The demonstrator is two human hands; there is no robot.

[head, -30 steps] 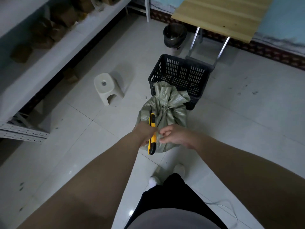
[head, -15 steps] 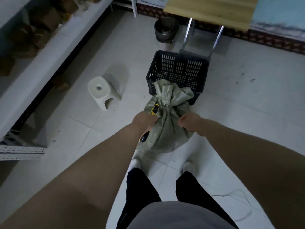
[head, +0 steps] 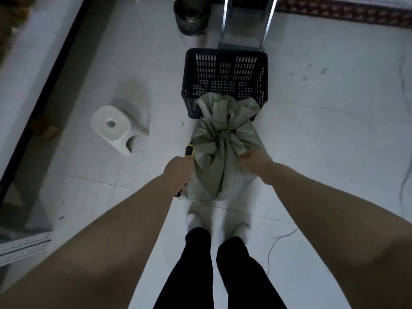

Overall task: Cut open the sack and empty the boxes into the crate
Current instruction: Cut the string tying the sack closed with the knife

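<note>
The sack (head: 223,157) stands upright on the floor on your side of the crate (head: 225,52), its tied top flopped against the crate's near wall. The neck is knotted, so nothing is cut yet, and the boxes are hidden inside.

Your left hand (head: 178,169) is clenched round the yellow utility knife (head: 189,150), on the flank of the sack that lines up with the crate's left wall. Only the tip of the knife's body shows past your knuckles, and I cannot tell whether the blade is out. Your right hand (head: 254,160) lies on the opposite shoulder of the sack, below the crate's right corner. It is blurred, so I cannot tell whether the fingers grasp the cloth or only press on it.

What could go wrong, as I judge it:
- A slash drawn across the sack runs straight at your right hand; move that hand off the blade's line.
- A slip on the slick woven cloth, pulling away from the crate, brings the edge toward your feet (head: 194,219), which stand just behind the sack.
- A deep cut would score the boxes; keep the blade shallow.
- Slitting the flank low could spill boxes on the floor short of the crate; open it near the tie (head: 225,130)
</note>
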